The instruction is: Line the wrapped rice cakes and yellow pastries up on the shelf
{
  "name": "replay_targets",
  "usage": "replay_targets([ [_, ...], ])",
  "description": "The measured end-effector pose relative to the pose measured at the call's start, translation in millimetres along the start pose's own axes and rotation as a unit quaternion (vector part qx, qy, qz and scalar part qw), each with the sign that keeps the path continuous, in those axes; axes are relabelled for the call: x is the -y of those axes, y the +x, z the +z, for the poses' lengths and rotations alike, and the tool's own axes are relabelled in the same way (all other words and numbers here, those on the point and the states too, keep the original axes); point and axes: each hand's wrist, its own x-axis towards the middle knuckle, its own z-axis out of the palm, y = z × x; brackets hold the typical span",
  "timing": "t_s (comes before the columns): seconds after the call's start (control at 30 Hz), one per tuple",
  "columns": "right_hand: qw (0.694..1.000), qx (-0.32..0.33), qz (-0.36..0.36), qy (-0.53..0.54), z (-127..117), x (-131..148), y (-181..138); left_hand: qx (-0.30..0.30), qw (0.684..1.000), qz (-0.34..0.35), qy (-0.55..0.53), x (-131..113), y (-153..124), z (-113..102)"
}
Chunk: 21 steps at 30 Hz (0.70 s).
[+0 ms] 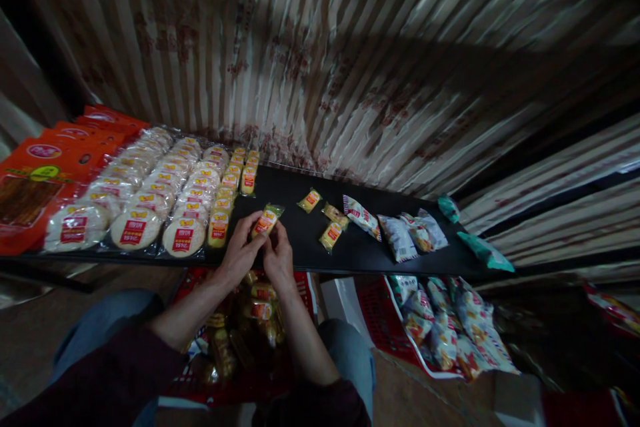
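Both hands meet at the front edge of a black shelf point(350, 250). My left hand point(239, 252) and my right hand point(278, 255) pinch one small yellow snack packet point(267, 219) between their fingertips, holding it just above the shelf. To its left runs a column of the same yellow packets point(223, 203), lined up beside rows of round rice crackers point(150, 190) in clear wrap. Three more yellow packets point(325, 217) lie loose on the shelf to the right of my hands.
Orange bags point(45, 173) fill the shelf's far left. White and red snack bags point(400, 230) and two green packets point(483, 250) lie at the right. Below, a red basket point(245, 327) of yellow packets sits between my knees, and another basket point(445, 327) holds white bags.
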Motion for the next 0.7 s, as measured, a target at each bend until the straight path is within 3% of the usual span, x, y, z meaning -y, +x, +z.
replay_targets([
  [0.23, 0.999, -0.023, 0.017, -0.044, 3.4, -3.2, 13.7, -0.008, 0.999, -0.019, 0.032, -7.0, 0.9, 4.6],
  [0.5, 0.995, -0.033, -0.016, -0.097, 9.5, 4.3, 28.2, -0.017, 0.999, 0.004, 0.047, -6.2, 7.7, 5.7],
  [0.7, 0.988, -0.035, -0.042, -0.146, 16.7, 10.4, 40.9, -0.024, 0.999, -0.026, 0.030, -11.0, 17.7, 5.0],
])
